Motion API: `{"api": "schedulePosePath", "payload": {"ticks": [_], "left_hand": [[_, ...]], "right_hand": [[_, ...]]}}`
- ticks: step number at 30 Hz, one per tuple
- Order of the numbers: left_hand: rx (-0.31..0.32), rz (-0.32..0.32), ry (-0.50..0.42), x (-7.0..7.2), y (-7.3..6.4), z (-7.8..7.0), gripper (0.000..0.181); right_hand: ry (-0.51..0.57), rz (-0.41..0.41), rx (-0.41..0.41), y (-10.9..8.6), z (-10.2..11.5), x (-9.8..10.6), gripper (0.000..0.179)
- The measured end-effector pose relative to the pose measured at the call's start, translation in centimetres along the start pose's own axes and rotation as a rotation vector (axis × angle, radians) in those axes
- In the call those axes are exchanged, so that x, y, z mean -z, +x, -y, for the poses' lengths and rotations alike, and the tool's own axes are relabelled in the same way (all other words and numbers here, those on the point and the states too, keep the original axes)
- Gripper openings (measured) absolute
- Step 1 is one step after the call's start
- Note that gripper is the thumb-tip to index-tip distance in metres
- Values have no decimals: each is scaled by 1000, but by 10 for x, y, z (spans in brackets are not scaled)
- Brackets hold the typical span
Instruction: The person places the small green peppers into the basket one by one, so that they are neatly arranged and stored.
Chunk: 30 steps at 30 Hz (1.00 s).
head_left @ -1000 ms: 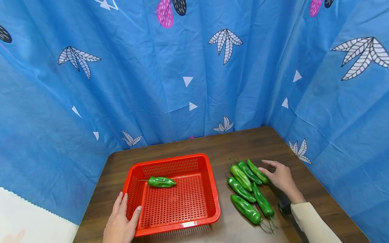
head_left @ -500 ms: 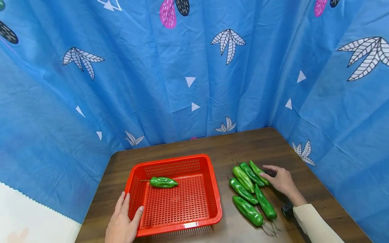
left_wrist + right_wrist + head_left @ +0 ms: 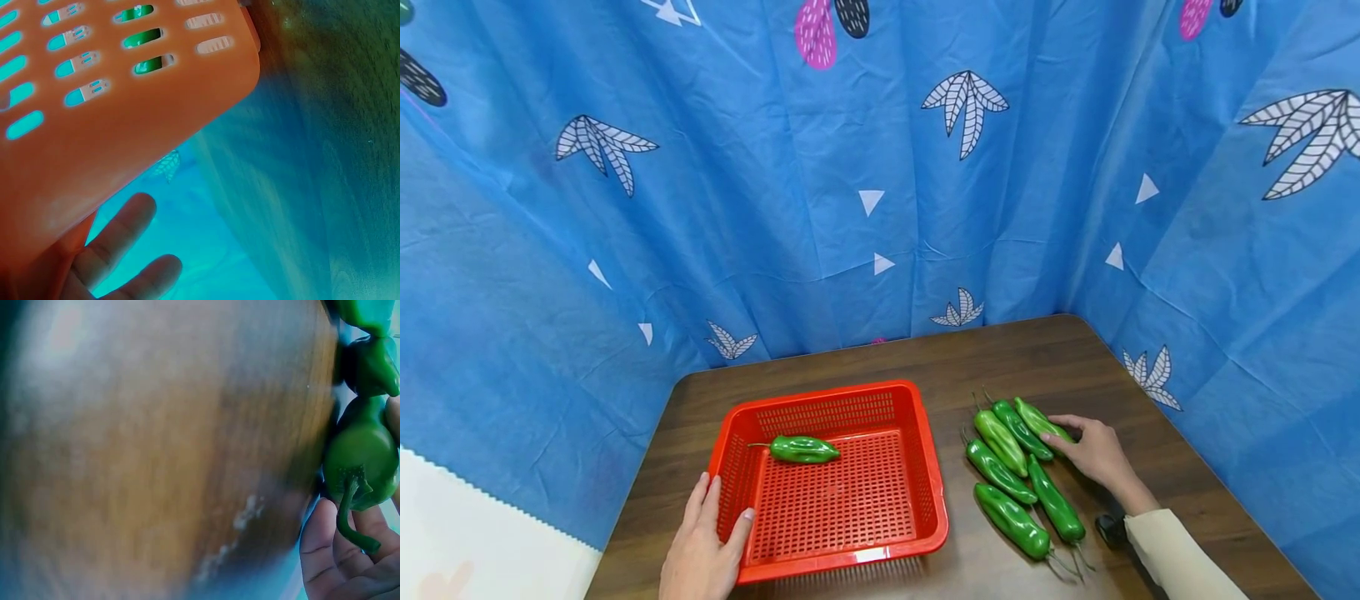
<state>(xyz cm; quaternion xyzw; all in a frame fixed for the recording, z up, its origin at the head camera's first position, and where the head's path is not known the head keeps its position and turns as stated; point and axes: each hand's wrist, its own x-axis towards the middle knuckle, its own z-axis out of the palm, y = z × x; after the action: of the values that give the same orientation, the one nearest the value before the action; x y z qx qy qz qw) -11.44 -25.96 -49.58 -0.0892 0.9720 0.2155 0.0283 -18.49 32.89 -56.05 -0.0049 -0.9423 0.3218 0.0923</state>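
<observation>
The right hand (image 3: 1092, 454) has dropped onto the far-right pepper (image 3: 1032, 415), thumb and fingers pinching it. The pepper extends far-left from the fingers, long axis far-left to near-right. The left hand (image 3: 700, 542), straight-fingered, touches the basket (image 3: 936, 493).

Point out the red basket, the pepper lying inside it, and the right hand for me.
Red basket (image 3: 835, 510): head view, on the bare mesh floor.
Pepper inside it (image 3: 805, 450): head view, middle of its green body.
Right hand (image 3: 1093, 452): head view, back of the hand.
</observation>
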Motion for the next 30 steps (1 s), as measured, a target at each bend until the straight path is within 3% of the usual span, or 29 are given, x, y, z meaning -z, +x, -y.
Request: {"api": "schedulePosePath", "payload": {"ticks": [30], "left_hand": [[-27,0,-11,0,-1,0,102]], "right_hand": [[-42,-8,3,2,1,0,56]]}}
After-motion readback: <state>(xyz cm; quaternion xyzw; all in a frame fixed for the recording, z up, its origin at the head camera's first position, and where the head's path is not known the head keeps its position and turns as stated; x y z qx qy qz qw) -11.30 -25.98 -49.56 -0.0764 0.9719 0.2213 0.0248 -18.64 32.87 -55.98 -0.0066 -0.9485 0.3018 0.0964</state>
